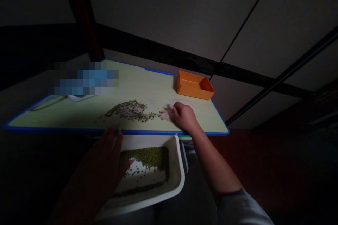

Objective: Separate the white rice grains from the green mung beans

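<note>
My right hand (185,116) rests on the pale table top (124,77), fingers curled in a pinch beside a thin scatter of small pinkish grains (166,114). Whatever its fingertips hold is too small to make out. To its left lies a loose spread of small green, bean-like grains (129,109). My left hand (109,156) is open, its fingers stretched up to the table's blue front edge. Its thumb reaches over a white plastic tub (179,168) below that edge. More green grains (150,156) are heaped toward the far side of the tub.
An orange rectangular box (195,89) stands at the table's back right. A blurred-out bluish thing (87,80) sits at the left, with a white base and a cord beside it. Dark panelled walls (163,14) rise behind the table, and the room is dim.
</note>
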Available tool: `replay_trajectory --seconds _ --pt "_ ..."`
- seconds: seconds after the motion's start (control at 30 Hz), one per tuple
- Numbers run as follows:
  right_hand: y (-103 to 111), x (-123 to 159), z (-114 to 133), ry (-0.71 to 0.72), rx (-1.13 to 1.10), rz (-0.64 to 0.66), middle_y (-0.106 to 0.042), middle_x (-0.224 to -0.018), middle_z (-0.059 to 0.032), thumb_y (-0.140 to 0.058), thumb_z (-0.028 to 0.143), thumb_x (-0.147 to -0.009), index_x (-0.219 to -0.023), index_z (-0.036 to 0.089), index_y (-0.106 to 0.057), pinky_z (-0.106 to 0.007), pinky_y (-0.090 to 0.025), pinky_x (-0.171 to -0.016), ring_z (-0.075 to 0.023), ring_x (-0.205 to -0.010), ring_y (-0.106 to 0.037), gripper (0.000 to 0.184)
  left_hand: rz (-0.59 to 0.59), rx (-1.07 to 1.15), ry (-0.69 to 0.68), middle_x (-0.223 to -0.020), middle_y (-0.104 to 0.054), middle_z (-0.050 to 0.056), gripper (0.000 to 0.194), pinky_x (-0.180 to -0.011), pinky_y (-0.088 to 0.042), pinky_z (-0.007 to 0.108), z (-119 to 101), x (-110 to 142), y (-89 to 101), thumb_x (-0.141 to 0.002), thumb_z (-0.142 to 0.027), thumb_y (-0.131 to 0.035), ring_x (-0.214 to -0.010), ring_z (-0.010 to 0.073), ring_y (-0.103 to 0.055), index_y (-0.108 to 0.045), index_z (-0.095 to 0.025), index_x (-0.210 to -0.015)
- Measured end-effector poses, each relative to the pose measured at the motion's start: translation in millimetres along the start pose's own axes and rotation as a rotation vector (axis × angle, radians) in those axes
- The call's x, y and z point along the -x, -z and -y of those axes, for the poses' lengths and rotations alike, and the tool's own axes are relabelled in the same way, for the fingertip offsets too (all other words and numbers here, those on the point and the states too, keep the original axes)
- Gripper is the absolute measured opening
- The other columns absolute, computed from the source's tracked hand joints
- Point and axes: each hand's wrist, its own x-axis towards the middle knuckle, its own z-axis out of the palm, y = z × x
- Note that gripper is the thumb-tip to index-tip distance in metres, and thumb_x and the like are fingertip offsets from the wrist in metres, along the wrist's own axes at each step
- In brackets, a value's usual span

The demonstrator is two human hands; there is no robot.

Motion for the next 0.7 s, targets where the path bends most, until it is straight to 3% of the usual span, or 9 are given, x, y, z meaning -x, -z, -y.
replay_trajectory --seconds 0.23,0.4,0.7 --pt "0.4 11.0 -14.7 0.082 -0.204 -0.014 -0.067 -0.072 -0.0040 -0.042 0.033 -0.094 -0.080 0.019 -0.061 -0.024 -0.033 -0.060 -0.0156 -0.066 -0.057 0.027 -0.011 -0.025 -0.008 -0.155 -0.026 0.027 0.081 -0.106 -0.042 0.053 -0.9 -0.4 -0.9 -0.086 -0.050 -0.037 -0.144 0.0363 -0.026 -0.006 -0.008 -0.148" --pt "-1.1 14.7 -11.4 0.100 -0.147 0.006 -0.066 -0.068 -0.0034 -0.043 0.034 -0.094 -0.081 0.020 -0.063 -0.025 -0.031 -0.058 -0.0158 -0.062 -0.056 0.028 0.014 -0.018 0.007 -0.151 -0.031 0.029 0.082 -0.105 -0.041 0.054 0.0 0.3 -1.2 -0.086 -0.051 -0.035 -0.143 0.0381 -0.029 -0.006 -0.007 -0.148" --pt "-0.8 12.9 -5.5 -0.001 0.067 -0.021 -0.072 -0.075 -0.0067 -0.042 0.034 -0.095 -0.086 0.020 -0.066 -0.028 -0.026 -0.057 -0.0179 -0.065 -0.061 0.029 0.028 -0.009 0.014 -0.153 -0.029 0.028 0.082 -0.106 -0.040 0.054 0.9 1.0 -1.6 -0.086 -0.053 -0.034 -0.144 0.0368 -0.027 -0.006 -0.009 -0.149"
